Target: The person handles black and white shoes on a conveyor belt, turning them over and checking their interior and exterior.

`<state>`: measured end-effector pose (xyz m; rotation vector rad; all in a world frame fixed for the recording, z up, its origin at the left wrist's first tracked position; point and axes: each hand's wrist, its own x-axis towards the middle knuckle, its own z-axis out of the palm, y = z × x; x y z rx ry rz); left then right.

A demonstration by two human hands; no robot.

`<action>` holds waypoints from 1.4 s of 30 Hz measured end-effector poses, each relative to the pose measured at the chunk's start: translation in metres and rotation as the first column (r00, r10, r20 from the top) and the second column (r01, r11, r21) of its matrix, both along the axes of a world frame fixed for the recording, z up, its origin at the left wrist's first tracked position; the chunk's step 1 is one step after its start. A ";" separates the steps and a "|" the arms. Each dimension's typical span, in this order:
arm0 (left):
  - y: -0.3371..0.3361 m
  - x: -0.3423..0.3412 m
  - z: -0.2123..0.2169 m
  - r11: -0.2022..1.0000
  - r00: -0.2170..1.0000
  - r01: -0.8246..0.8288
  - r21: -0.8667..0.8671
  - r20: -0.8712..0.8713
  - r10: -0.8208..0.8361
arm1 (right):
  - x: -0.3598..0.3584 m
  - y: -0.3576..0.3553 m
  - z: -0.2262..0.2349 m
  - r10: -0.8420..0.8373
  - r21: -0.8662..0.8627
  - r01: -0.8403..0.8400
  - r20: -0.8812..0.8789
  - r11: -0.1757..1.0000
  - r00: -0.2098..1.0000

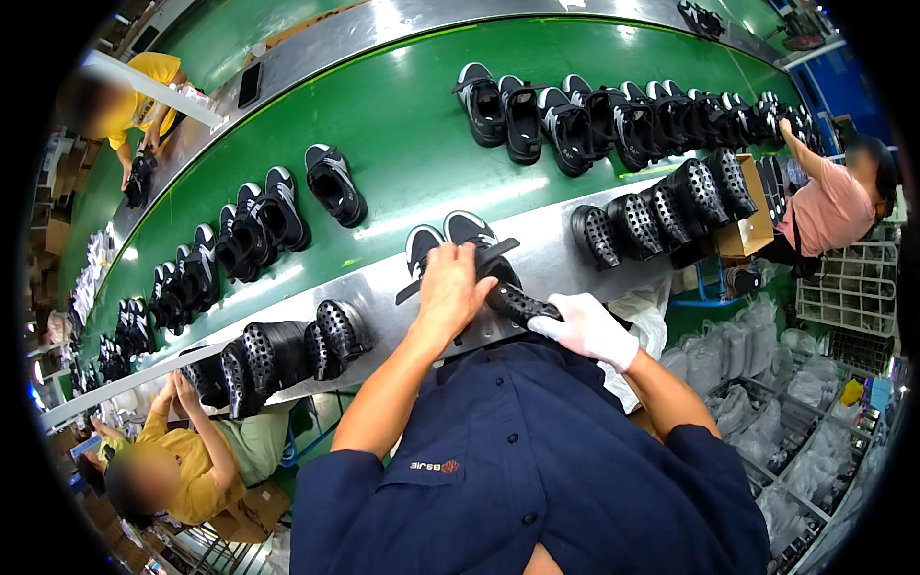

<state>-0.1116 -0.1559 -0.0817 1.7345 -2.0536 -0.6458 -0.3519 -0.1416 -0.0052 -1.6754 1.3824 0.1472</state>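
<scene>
A pair of black and white sneakers stands side by side on the metal ledge in front of me, the left sneaker (422, 245) and the right sneaker (467, 227), toes pointing away. Their loose black straps (496, 257) stick out to the sides. Bare, my left hand (448, 292) lies over the sneakers' upper part with fingers curled and thumb toward the right one. White-gloved, my right hand (586, 329) grips a black perforated shoe tree (522, 306) by its near end. Its far end is at the right sneaker's heel; whether it is inside, I cannot tell.
More shoe trees stand on the ledge in a left group (273, 355) and a right group (661, 213). Sneakers (575, 129) line the green conveyor belt (402, 144). Co-workers sit left and right. Plastic-wrapped items fill a rack (767, 422) at lower right.
</scene>
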 end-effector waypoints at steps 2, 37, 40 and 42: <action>-0.009 -0.003 -0.030 0.997 0.993 0.068 -0.046 -0.097 -0.072 | 0.016 -0.010 -0.011 0.126 -0.095 -0.155 -0.261 0.983 0.957; 0.107 0.032 -0.020 0.756 0.833 -0.539 0.373 0.104 0.543 | 0.054 -0.057 -0.146 -0.072 -0.346 -0.035 -0.292 0.937 0.954; 0.090 0.019 -0.071 0.837 0.863 -0.409 0.364 -0.145 0.485 | 0.061 -0.042 -0.139 -0.017 -0.355 -0.090 -0.287 0.931 0.958; 0.062 0.002 -0.054 0.779 0.824 -0.437 0.451 -0.146 0.547 | 0.046 -0.043 -0.143 -0.019 -0.346 -0.114 -0.358 0.931 0.933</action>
